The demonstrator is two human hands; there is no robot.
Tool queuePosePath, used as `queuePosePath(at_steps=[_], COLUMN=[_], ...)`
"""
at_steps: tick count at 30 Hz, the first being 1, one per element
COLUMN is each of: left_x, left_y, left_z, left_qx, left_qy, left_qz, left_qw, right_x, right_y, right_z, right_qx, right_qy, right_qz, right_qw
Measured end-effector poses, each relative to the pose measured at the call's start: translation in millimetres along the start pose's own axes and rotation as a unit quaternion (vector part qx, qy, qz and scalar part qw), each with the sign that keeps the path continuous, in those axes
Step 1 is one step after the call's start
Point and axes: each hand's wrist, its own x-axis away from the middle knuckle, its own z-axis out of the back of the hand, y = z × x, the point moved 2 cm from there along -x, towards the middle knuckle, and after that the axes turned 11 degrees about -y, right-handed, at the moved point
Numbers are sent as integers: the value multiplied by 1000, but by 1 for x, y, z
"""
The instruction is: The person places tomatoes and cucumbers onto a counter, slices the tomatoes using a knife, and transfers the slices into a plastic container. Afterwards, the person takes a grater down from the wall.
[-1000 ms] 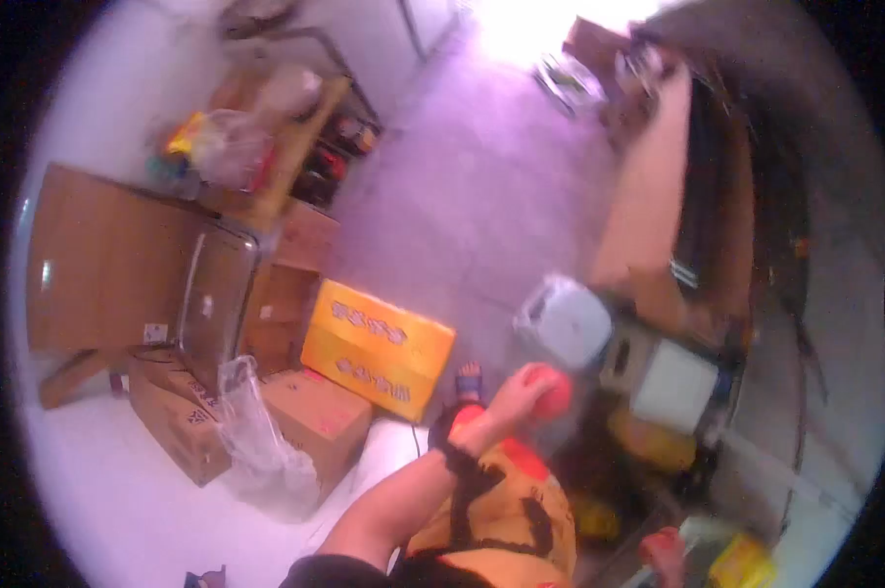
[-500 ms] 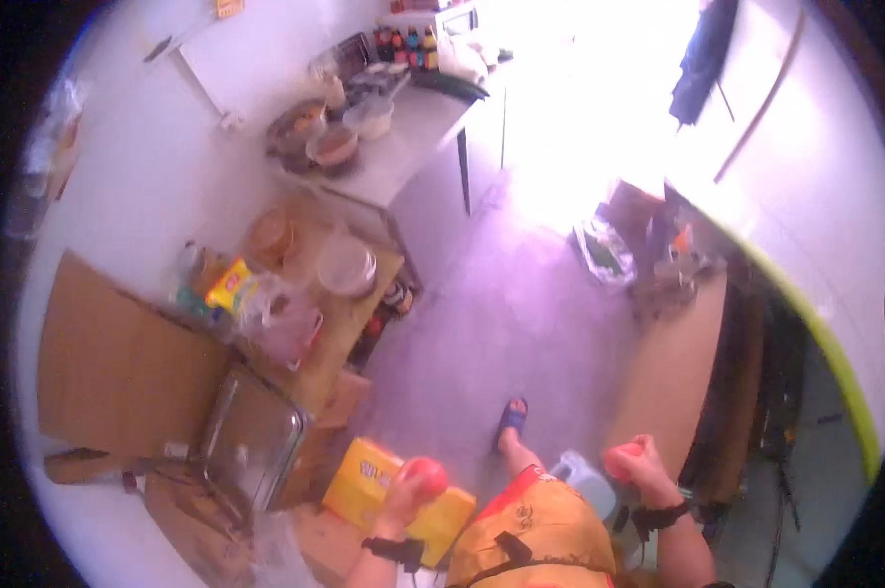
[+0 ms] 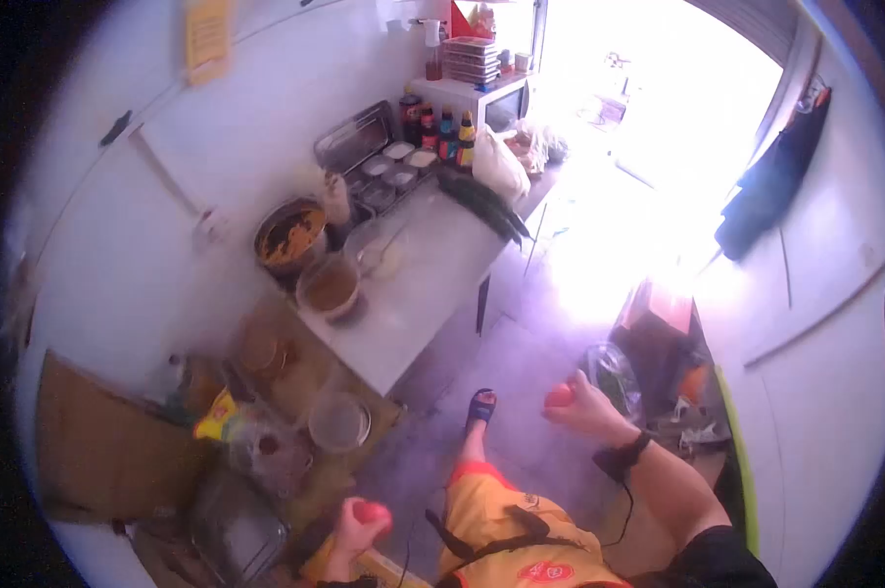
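In my left hand (image 3: 352, 534), low in the view, is a round red tomato (image 3: 374, 514) with the fingers closed round it. My right hand (image 3: 594, 410) grips another red tomato (image 3: 560, 397) and is held out over the floor, higher in the view. Dark bands circle both wrists. My sandalled foot (image 3: 479, 407) and an orange apron (image 3: 516, 519) show between the arms. Closest to the left hand is the low brown table (image 3: 388, 419). A bag of green vegetables (image 3: 611, 382) lies beyond the right hand.
Ahead stands a white worktable (image 3: 418, 284) with a bowl of brown liquid (image 3: 330, 286), a pot (image 3: 290, 235), cucumbers (image 3: 483, 204), sauce bottles (image 3: 447, 135) and a seasoning tray (image 3: 393, 171). A lidded tub (image 3: 339, 421) sits on the low table. Bright light fills the doorway (image 3: 648, 127).
The view has moved forward, so the white worktable looks nearer. My right hand has risen and moved left in view; my left hand sits lower and further left. Both still hold tomatoes.
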Motion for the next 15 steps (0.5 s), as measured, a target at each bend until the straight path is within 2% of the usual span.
queuePosePath(at_steps=[1, 4, 5, 7, 9, 10, 11, 12, 14, 15], left_x=[-40, -176, -222, -302, -380, -416, -450, -479, -525, -539], left_y=[48, 192, 233, 319, 378, 405, 427, 443, 465, 471], left_z=[-8, -48, -65, -89, -106, -110, -114, -118, -120, -121], left_qx=[-17, -51, -36, -85, -98, -91, -83, -88, -128, -133], left_qy=[-29, -5, 7, 41, 119, 143, 169, 155, 213, 204], left_qz=[-48, -214, -262, -275, -326, -314, -303, -303, -300, -299], left_qw=[998, 976, 964, 957, 933, 934, 934, 936, 921, 923], right_x=[-41, -165, -201, -260, -311, -334, -356, -372, -398, -406], right_y=[-18, -70, -93, -126, -145, -148, -152, -157, -159, -159], right_z=[15, 51, 64, 78, 91, 94, 99, 104, 110, 112], right_qx=[29, 120, 144, 162, 232, 226, 243, 260, 257, 262], right_qy=[6, 24, 65, 92, 152, 151, 180, 210, 219, 225], right_qz=[48, 156, 171, 177, 225, 211, 223, 235, 229, 236], right_qw=[998, 980, 973, 966, 934, 939, 927, 913, 913, 908])
